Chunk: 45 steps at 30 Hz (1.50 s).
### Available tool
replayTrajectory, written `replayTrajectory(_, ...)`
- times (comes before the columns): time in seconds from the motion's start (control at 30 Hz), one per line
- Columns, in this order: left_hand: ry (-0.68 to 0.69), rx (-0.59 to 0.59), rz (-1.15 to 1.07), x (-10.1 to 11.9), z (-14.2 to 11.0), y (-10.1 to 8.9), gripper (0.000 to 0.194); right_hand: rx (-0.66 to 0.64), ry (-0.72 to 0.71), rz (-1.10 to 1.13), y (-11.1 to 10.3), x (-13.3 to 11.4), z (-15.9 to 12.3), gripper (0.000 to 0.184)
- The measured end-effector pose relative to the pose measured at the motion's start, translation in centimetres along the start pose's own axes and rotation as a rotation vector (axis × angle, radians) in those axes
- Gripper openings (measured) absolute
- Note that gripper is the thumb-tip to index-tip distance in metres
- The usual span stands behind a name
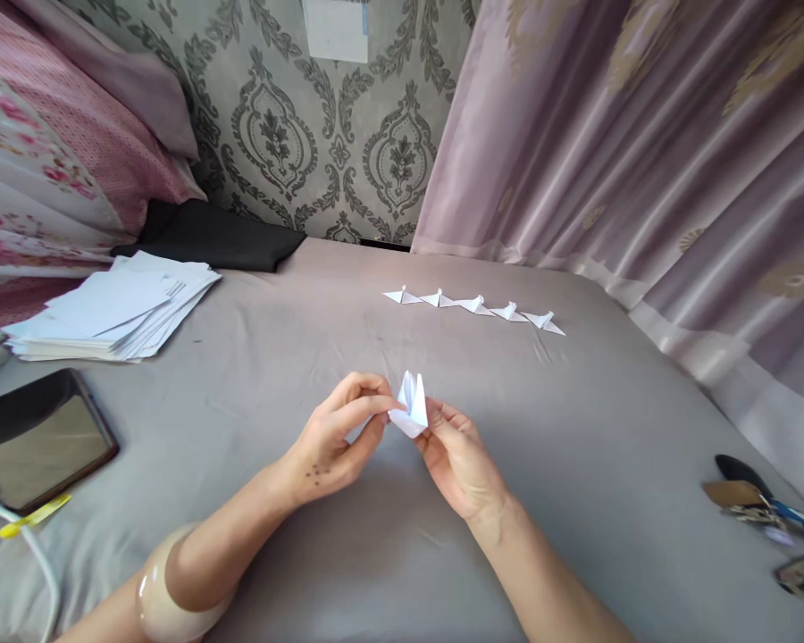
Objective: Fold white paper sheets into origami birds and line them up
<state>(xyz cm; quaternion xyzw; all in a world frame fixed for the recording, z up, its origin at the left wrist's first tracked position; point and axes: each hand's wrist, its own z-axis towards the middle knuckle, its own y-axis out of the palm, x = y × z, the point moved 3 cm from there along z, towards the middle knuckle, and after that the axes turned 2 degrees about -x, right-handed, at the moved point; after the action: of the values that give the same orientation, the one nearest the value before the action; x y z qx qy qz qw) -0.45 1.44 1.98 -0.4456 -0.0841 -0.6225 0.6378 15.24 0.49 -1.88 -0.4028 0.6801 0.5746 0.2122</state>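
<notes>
Between my two hands is a small folded white paper figure (412, 409), with pointed parts sticking up, held above the grey sheet. My left hand (341, 435) pinches its left side between thumb and fingers. On the other side, my right hand (454, 449) grips the right edge with thumb and fingers closed. Farther back, several finished-looking white origami birds (474, 304) stand in a slanting row on the sheet, apart from my hands.
A stack of white papers (107, 313) lies at the left, beside a black folded cloth (221, 234). Nearer are a phone (44, 438) and a white cable (30, 540). Keys (754, 513) lie at the right. Curtains (609, 134) and a patterned wall (335, 116) border the bed (295, 321).
</notes>
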Motion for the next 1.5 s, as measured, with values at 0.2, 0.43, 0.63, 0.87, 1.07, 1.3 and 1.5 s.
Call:
replayTrajectory(0.2, -0.142, 0.022, -0.128, -0.1, 0.2, 0.5, 0.021, 0.081, -0.152, -0.124, -0.3, -0.1, -0.1, 0.018)
replayTrajectory(0.43, -0.527, 0.043, -0.551, -1.1, 0.4, 0.6, 0.014, -0.019, -0.289, -0.356, 0.6, -1.0, -1.2, 0.010)
replayTrajectory(0.63, -0.603, 0.080, -0.619, -1.4, 0.4, 0.6, 0.007, -0.031, -0.385, -0.581, 0.8, -1.4, -1.5, 0.006)
replayTrajectory(0.87, -0.531, 0.047, -0.552, -0.6, 0.4, 0.6, 0.011, 0.035, -0.555, -0.777, 0.7, -1.3, -1.6, 0.003)
replayTrajectory(1.07, -0.569, 0.081, -0.684, -0.8, 0.2, 0.9, 0.007, 0.021, -0.599, -0.844, 1.1, -1.5, -2.0, 0.004)
replayTrajectory(1.3, -0.667, 0.031, -0.731, -1.4, 0.0, 1.0, 0.015, 0.013, -0.501, -0.793, 1.3, -1.8, -2.1, 0.007)
replayTrajectory(1.5, -0.738, -0.019, -0.723, -1.5, -0.1, 0.9, 0.013, -0.029, -0.513, -0.815, 1.3, -2.0, -2.0, 0.007)
